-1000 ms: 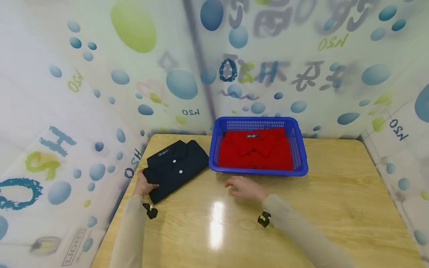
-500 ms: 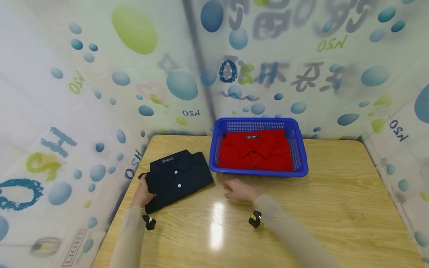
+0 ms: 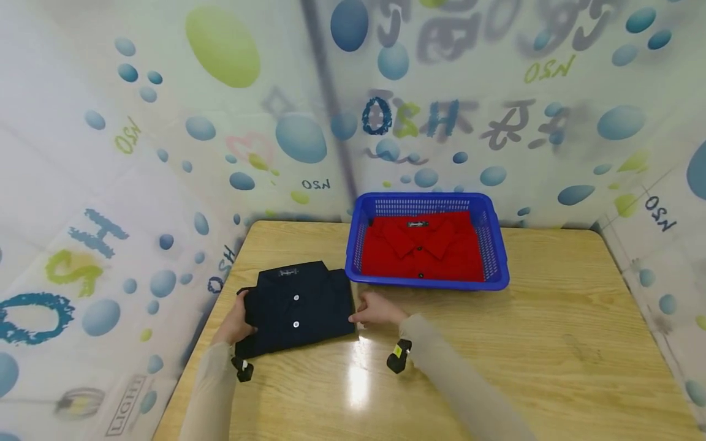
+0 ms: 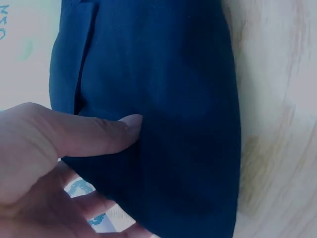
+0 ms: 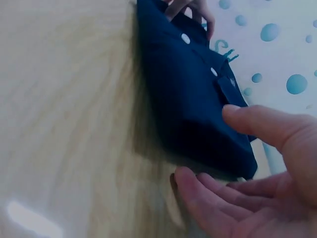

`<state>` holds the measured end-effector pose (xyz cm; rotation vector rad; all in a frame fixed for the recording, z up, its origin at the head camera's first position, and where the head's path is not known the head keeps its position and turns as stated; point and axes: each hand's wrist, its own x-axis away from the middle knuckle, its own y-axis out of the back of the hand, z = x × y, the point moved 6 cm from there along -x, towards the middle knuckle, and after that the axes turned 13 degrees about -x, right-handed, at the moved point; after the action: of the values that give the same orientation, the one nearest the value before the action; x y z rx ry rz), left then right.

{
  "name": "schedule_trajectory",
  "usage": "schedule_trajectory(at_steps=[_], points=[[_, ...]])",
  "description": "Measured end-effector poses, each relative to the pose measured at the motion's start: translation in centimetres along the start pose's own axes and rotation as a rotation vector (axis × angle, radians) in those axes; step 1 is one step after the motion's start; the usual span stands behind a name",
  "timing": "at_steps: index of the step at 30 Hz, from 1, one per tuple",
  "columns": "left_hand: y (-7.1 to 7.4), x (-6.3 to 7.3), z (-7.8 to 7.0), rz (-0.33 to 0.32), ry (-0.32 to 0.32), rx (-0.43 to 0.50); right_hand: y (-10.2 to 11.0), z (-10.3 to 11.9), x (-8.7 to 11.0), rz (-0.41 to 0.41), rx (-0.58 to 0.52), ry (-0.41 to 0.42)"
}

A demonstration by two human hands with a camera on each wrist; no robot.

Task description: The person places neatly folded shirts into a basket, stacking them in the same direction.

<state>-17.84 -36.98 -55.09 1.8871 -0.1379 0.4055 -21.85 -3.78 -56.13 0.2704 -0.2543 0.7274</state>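
A folded navy polo shirt point(image 3: 309, 306) with two white buttons lies on the left of the table. My left hand point(image 3: 234, 321) pinches its left edge; in the left wrist view the thumb point(image 4: 109, 135) presses on top while the fingers go underneath. My right hand point(image 3: 377, 309) is at the shirt's right edge, just in front of the basket. In the right wrist view its thumb point(image 5: 247, 121) reaches over the shirt's end, with the other fingers spread low beside it and not closed on the cloth.
A blue plastic basket point(image 3: 425, 283) stands at the back of the wooden table point(image 3: 551, 343), close to the shirt's right corner. Inside it lies a folded red shirt point(image 3: 419, 251). Printed wall sheets point(image 3: 298, 73) rise behind and to the left.
The navy shirt has come nearer and turned squarer to the table, its left edge held by the left hand. My right hand has moved left to the shirt's right edge.
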Motion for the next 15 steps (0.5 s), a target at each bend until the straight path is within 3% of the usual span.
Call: schedule_trajectory(at_steps=[4,9,15], points=[[-0.3,0.2,0.1,0.011,0.02,0.012,-1.0,-0.7,-0.3,-0.037,-0.18,-0.021],[-0.5,0.5,0.2,-0.023,0.028,0.024,-2.6,-1.2,-0.7,-0.052,-0.465,-0.018],[-0.7,1.0,0.1,-0.01,0.066,0.058,-3.3,-1.6,-0.9,-0.114,-0.489,-0.042]])
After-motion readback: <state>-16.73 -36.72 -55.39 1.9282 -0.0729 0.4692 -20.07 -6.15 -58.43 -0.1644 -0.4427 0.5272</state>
